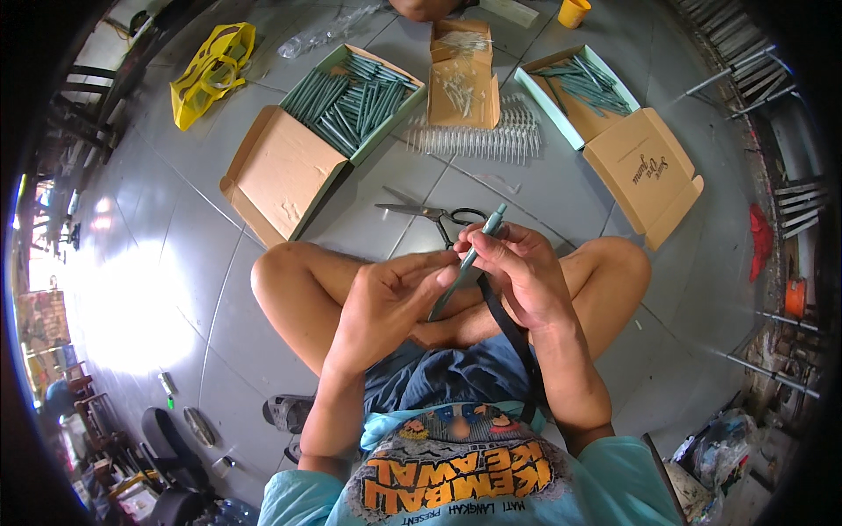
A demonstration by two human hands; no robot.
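Observation:
A slim green pen (495, 218) is held slanting in front of my crossed legs, its upper end pointing away and to the right. My right hand (524, 273) pinches it around the middle and upper part between thumb and fingers. From the other side my left hand (386, 302) closes on its lower part, with thumb and fingertips against the barrel. Black-handled scissors (427, 211) lie with spread handles on the floor just beyond my hands. A black strap (503, 320) runs down past my right wrist.
An open box (386, 131) full of green pens stands far left; another box (551, 98) with fewer lies far right. Between them sits a cardboard box (482, 103) with small clear parts, beside rows of clear plastic pieces (491, 144). A yellow bag (203, 81) lies farther left.

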